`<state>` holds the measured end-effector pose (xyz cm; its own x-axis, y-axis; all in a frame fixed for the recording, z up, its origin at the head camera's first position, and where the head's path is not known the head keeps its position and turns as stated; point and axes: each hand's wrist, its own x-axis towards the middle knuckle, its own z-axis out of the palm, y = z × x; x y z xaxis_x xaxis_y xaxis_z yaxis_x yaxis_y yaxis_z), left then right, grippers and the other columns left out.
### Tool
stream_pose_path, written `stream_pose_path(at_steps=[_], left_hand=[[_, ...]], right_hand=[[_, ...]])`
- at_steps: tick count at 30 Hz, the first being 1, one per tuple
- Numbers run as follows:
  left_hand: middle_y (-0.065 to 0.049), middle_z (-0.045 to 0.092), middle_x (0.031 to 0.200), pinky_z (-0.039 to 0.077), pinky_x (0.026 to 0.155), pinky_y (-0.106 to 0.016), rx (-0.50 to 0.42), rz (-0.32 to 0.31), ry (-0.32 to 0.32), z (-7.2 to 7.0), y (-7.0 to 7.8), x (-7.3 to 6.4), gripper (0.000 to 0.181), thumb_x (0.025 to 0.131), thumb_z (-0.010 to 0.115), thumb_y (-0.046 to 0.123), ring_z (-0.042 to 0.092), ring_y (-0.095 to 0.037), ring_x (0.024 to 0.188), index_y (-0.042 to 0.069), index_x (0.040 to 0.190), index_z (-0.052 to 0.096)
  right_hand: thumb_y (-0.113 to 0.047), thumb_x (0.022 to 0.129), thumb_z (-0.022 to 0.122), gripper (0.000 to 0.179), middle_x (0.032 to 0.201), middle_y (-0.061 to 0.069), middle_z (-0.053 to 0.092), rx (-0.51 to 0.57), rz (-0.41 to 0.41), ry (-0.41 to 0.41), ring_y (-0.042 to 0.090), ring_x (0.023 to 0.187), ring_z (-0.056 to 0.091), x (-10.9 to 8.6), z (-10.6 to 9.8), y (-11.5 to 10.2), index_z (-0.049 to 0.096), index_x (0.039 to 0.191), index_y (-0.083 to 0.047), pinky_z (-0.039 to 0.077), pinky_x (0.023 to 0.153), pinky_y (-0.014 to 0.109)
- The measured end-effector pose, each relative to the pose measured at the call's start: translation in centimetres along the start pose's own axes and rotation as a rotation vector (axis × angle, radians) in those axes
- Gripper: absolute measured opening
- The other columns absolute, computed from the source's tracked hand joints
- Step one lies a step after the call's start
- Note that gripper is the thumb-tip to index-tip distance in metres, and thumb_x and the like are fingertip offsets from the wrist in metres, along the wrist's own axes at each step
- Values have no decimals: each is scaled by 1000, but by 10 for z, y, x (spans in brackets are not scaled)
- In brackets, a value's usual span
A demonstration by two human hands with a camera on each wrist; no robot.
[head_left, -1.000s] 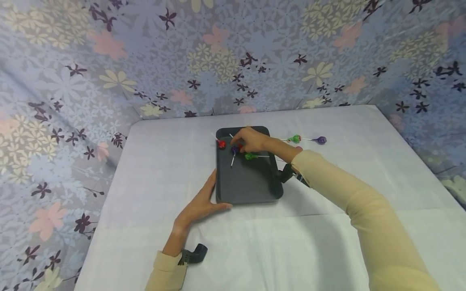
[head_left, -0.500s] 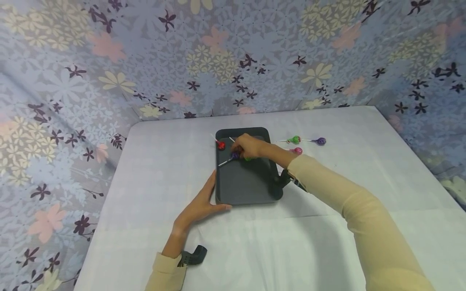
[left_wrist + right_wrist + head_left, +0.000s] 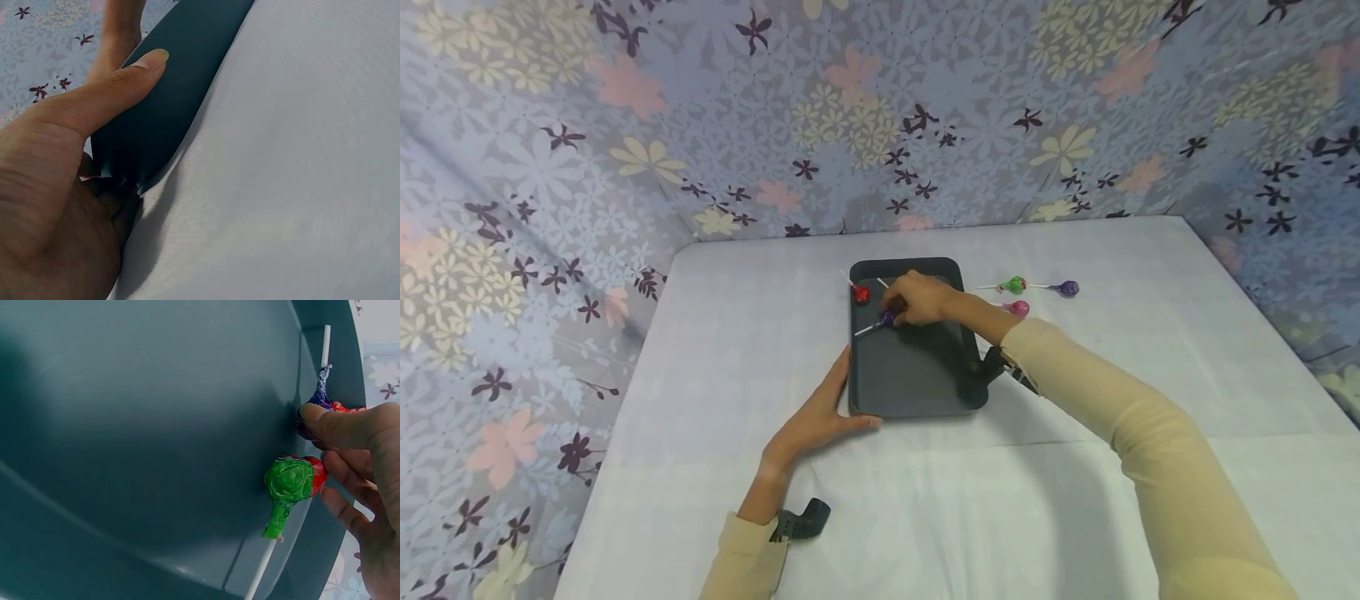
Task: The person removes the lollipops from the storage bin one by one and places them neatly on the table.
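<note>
A dark grey tray [image 3: 917, 383] lies on the white-covered table. My left hand [image 3: 808, 429] rests around its near left corner, thumb [image 3: 134, 81] along the near outer wall and straight fingers along the left side. Inside the tray, my right hand [image 3: 919, 298] pinches a purple lollipop [image 3: 320, 403] by its wrapped head between thumb and fingers; its white stick [image 3: 871, 328] points left. Beside those fingers lies a green-and-red lollipop [image 3: 290, 480], hidden from the head view. A red lollipop [image 3: 862, 294] sits at the tray's left side. Something red [image 3: 347, 407] shows partly behind the purple lollipop.
On the table right of the tray lie a green lollipop [image 3: 1015, 284], a purple lollipop [image 3: 1067, 288] and a pink lollipop [image 3: 1018, 308]. Floral cloth [image 3: 880, 125] hangs behind the table.
My right hand has closed on the purple lollipop and turned it; its stick swung from pointing nearward to pointing left. The green lollipop in the tray became covered in the head view. Left hand stays put.
</note>
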<state>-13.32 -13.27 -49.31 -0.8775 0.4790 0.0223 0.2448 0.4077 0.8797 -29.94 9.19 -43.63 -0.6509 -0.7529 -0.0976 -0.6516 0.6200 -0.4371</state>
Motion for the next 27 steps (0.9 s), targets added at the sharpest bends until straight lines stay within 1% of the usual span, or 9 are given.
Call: stream_pose_path(at_steps=[5,9,14,16,18,21,23,26,27], left_hand=[[-5,1,165,15,122,-48,11,-33,-5,-1,1,1,118,80,82,28,4,-21,152,13,158,-4],[-4,1,166,15,122,-48,18,-44,-7,-1,2,1,118,80,83,29,3,-21,152,15,158,-5],[-5,-5,165,13,122,-49,15,-72,-12,-1,3,-1,123,80,82,31,1,-23,152,16,157,-12],[-6,-7,165,12,122,-49,19,-79,-14,0,2,-1,123,80,82,31,0,-23,152,17,156,-14],[-4,-6,165,12,122,-47,25,-75,-15,0,2,-1,123,80,82,31,0,-21,152,18,156,-13],[-2,-4,165,12,122,-47,29,-54,-14,1,1,0,121,80,82,30,0,-19,152,17,157,-9],[-1,-3,165,12,122,-46,28,-43,-12,1,1,1,120,80,82,30,0,-18,152,17,158,-8],[-3,-2,166,13,122,-47,25,-28,-9,2,0,1,120,79,83,30,1,-19,152,15,158,-6],[-2,-2,166,13,122,-46,29,-32,-9,2,0,1,120,79,83,30,1,-18,152,15,158,-6]], right_hand=[[-10,82,79,28,104,8,74,30,10,52,19,91,70,-6,-5,2,74,109,-6,57,80,35],[-12,84,77,28,102,8,74,41,30,83,20,90,70,-14,-12,2,73,111,-5,57,81,37],[-10,86,74,27,106,11,73,60,27,135,22,91,69,-29,-24,7,73,112,-3,56,84,40],[-11,85,75,27,106,11,73,67,35,161,23,90,68,-36,-27,12,73,111,-3,55,83,41],[-13,85,76,27,104,10,74,78,49,198,22,87,68,-45,-31,19,73,110,-3,55,79,39],[-13,84,77,26,95,9,74,91,65,264,21,82,65,-61,-36,31,74,108,-3,52,72,36],[-13,84,77,25,94,9,74,83,72,307,22,81,64,-71,-39,41,74,107,-3,50,69,34],[-12,83,78,24,95,9,75,58,91,353,22,83,65,-87,-43,54,75,106,-4,50,68,32],[-12,83,78,24,96,10,75,49,97,366,23,84,65,-92,-45,58,75,105,-3,50,68,32]])
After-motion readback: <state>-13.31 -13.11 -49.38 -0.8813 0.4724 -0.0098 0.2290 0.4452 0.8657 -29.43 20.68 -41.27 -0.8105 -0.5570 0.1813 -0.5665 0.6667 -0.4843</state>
